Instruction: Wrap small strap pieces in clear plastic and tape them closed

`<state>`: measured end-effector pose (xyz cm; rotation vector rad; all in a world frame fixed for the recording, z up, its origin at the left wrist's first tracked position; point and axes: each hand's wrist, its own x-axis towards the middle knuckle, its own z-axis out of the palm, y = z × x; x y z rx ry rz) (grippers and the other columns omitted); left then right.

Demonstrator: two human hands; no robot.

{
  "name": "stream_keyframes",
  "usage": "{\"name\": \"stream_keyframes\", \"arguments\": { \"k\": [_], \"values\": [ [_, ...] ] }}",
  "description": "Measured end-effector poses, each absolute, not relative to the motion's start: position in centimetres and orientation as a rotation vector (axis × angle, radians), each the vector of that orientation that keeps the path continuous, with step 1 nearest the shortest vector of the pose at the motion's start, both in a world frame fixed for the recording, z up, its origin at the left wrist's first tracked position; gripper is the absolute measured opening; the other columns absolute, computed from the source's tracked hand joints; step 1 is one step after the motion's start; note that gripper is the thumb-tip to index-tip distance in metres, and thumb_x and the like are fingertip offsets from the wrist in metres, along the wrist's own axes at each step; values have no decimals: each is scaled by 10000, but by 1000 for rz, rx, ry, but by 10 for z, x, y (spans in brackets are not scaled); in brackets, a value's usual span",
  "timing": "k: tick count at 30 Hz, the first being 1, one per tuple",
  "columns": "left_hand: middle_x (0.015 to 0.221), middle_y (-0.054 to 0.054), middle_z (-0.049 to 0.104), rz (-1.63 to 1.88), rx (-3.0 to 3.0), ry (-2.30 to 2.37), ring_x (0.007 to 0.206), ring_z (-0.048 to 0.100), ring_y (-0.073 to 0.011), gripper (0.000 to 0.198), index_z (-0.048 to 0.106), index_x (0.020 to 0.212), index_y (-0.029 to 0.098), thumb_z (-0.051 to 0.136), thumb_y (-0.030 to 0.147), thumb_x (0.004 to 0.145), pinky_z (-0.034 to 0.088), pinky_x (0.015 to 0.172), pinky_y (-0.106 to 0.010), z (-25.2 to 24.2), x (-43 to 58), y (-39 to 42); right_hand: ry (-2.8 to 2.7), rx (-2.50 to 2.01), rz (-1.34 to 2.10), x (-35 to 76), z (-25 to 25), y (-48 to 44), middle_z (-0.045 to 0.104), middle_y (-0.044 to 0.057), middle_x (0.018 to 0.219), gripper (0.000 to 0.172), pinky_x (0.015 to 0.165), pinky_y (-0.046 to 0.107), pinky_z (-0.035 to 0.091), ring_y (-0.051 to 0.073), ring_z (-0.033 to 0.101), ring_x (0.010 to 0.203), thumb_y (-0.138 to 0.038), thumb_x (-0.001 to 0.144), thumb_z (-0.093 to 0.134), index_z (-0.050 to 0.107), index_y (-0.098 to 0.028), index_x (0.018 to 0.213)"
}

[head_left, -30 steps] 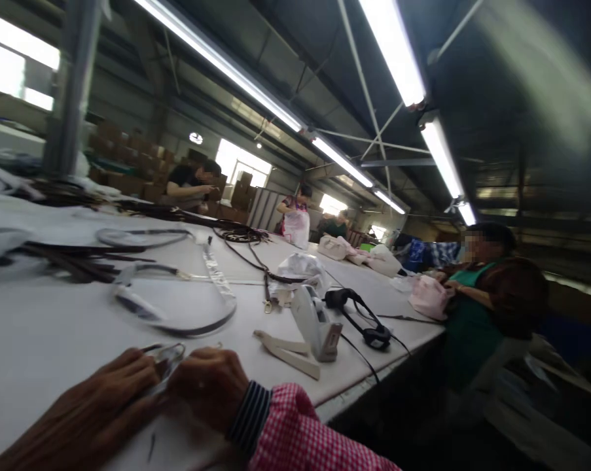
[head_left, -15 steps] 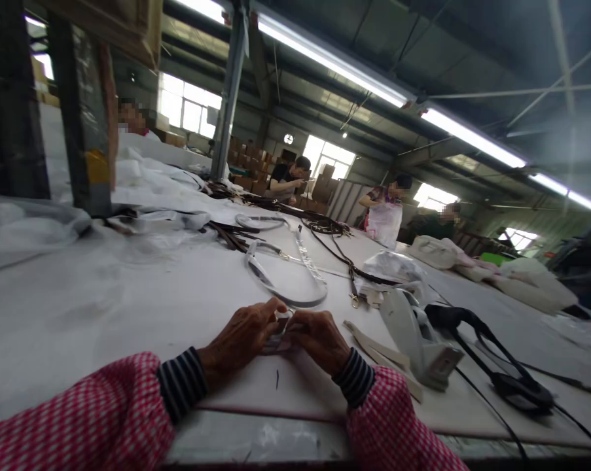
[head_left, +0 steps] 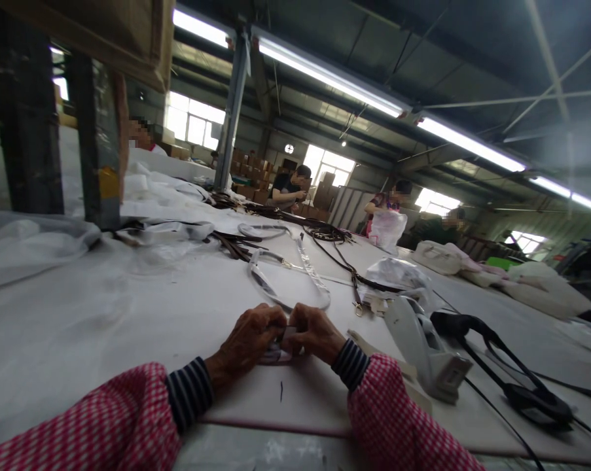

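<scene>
My left hand (head_left: 246, 340) and my right hand (head_left: 315, 333) meet on the white table (head_left: 103, 314), fingers curled together. Between them they pinch a small clear-wrapped piece (head_left: 281, 347) that lies partly under the fingers; I cannot make out what it is. Both wrists wear red-checked sleeves with dark striped cuffs. Just beyond the hands lies a plastic-wrapped strap loop (head_left: 290, 281).
A white tape dispenser (head_left: 423, 347) stands right of my hands, with a black strap (head_left: 511, 366) and cream strips beside it. Dark straps (head_left: 334, 252) and plastic sheeting (head_left: 30, 242) lie farther off. Several other people work along the table's far side. Pale bags (head_left: 442, 252) sit at right.
The view swung left from the table's right end, then settled. My hands stayed together on the small wrapped piece, drawing slightly nearer the table edge.
</scene>
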<state>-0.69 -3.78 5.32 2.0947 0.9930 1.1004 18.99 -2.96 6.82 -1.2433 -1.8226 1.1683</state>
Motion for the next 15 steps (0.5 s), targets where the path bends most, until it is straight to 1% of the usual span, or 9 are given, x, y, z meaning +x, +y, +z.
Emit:
{"name": "stream_keyframes", "arguments": {
  "k": [2, 3, 5, 6, 7, 9, 11, 13, 15],
  "values": [
    [905, -37, 601, 1155, 2088, 906, 939, 579, -222, 117, 690, 811, 203, 584, 216, 857, 437, 839, -350, 52, -6, -36, -1837, -1206, 1211, 191, 68, -28, 627, -58, 617, 380, 429, 206, 432, 142, 591, 494, -205, 615, 811, 593, -187, 927],
    [907, -38, 588, 1174, 2080, 875, 955, 570, -224, 113, 694, 790, 203, 598, 212, 850, 439, 849, -349, 51, -5, -35, -1860, -1187, 1226, 191, 68, -28, 604, -61, 615, 332, 437, 196, 407, 123, 562, 495, -216, 635, 801, 613, -178, 906],
    [899, -35, 569, 1178, 2055, 857, 944, 562, -219, 115, 695, 772, 203, 610, 204, 850, 447, 841, -346, 50, -4, -34, -1916, -1144, 1224, 192, 66, -28, 543, -59, 605, 206, 469, 188, 355, 88, 490, 522, -240, 672, 790, 630, -154, 770],
    [894, -32, 568, 1174, 2049, 860, 931, 562, -216, 116, 692, 776, 204, 609, 202, 856, 450, 837, -346, 50, -3, -34, -1934, -1120, 1202, 192, 64, -28, 512, -58, 603, 209, 486, 192, 334, 78, 456, 543, -249, 677, 794, 613, -147, 691],
    [897, -31, 574, 1164, 2057, 867, 930, 562, -215, 115, 689, 792, 205, 605, 207, 871, 453, 843, -350, 50, -3, -34, -1932, -1101, 1174, 192, 61, -28, 481, -60, 600, 254, 498, 197, 317, 72, 423, 558, -254, 670, 805, 579, -146, 626],
    [928, -33, 602, 1121, 2131, 905, 967, 559, -225, 103, 674, 855, 210, 598, 247, 914, 454, 877, -368, 53, -3, -35, -1889, -1082, 1131, 191, 56, -27, 428, -68, 585, 344, 505, 207, 291, 69, 371, 565, -268, 651, 827, 516, -153, 560],
    [972, -41, 626, 1060, 2275, 982, 1017, 543, -249, 137, 644, 900, 211, 646, 346, 923, 451, 906, -396, 55, -5, -37, -1854, -1095, 1102, 191, 52, -26, 431, -66, 571, 352, 504, 214, 285, 74, 369, 560, -296, 662, 824, 523, -154, 551],
    [1072, -58, 635, 953, 2441, 1045, 1076, 522, -281, 244, 640, 917, 212, 732, 433, 869, 446, 919, -424, 56, -8, -38, -1854, -1120, 1062, 190, 52, -26, 500, -49, 584, 283, 517, 218, 316, 87, 422, 572, -310, 678, 818, 607, -144, 591],
    [1201, -66, 612, 823, 2547, 1044, 1139, 505, -304, 260, 670, 921, 217, 778, 435, 830, 441, 927, -436, 55, -11, -37, -1897, -1155, 997, 188, 56, -27, 567, -32, 601, 222, 542, 221, 356, 102, 483, 593, -306, 686, 817, 683, -137, 638]
  ]
}}
